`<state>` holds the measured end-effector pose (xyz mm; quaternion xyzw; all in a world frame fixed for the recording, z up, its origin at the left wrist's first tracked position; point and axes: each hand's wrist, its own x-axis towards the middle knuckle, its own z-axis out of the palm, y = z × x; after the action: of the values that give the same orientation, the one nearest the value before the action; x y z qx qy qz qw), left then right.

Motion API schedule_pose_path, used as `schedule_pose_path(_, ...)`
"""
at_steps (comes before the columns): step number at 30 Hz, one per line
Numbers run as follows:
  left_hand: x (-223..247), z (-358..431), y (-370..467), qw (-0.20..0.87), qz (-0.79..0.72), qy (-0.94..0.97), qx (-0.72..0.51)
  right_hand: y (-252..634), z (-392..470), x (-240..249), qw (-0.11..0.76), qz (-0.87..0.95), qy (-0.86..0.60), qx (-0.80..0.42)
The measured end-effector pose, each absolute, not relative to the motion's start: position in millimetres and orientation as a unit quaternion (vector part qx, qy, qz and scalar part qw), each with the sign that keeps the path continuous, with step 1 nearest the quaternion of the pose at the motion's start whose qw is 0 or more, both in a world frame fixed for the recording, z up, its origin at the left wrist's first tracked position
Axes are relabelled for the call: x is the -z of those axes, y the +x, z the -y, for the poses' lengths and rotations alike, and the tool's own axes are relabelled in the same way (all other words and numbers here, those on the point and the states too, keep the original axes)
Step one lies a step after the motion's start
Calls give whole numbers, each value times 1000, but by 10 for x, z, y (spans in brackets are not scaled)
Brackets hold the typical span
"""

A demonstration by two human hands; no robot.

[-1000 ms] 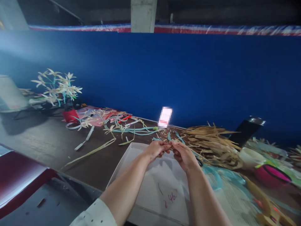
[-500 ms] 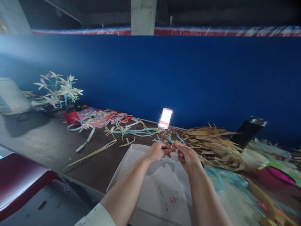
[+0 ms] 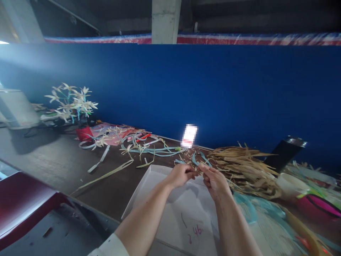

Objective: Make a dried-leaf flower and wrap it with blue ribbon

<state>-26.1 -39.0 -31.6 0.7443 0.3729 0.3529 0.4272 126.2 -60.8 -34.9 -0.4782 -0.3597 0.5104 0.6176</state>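
Observation:
Above the far part of a shallow white box with red handwritten figures, my two hands come close together. My left hand has its thumb and fingers pinched. Close beside it, my right hand is also pinched, thumb against fingertips. Whatever lies between the fingertips is small and I cannot make it out. Just beyond the hands are short light blue strips and scattered straw-coloured scraps. To the right of my right hand lies a heap of dried tan husks.
A bright phone screen leans against the blue partition. Behind the husks tilts a black flask. Leftward are long pale blue strips, a red pot with pale flowers, and a dark red chair.
The view has shifted slightly, so the whole scene sits a little further right and lower. My hands stay pinched together over the box, with only slight movement of the fingers.

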Motion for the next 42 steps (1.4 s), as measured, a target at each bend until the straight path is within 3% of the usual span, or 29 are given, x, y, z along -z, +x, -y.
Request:
schedule_pose_path(13, 275, 407, -270, 457, -395, 701, -380, 1191, 620, 365, 627, 369, -455, -514)
schedule_pose_path(23, 369, 433, -165, 572, -322, 654, -376, 1178, 565, 401, 684, 321, -470, -457)
schedule_pose_path(42, 296, 554, -151, 411, -329, 789, -316, 1135, 606, 343, 719, 302, -420, -463)
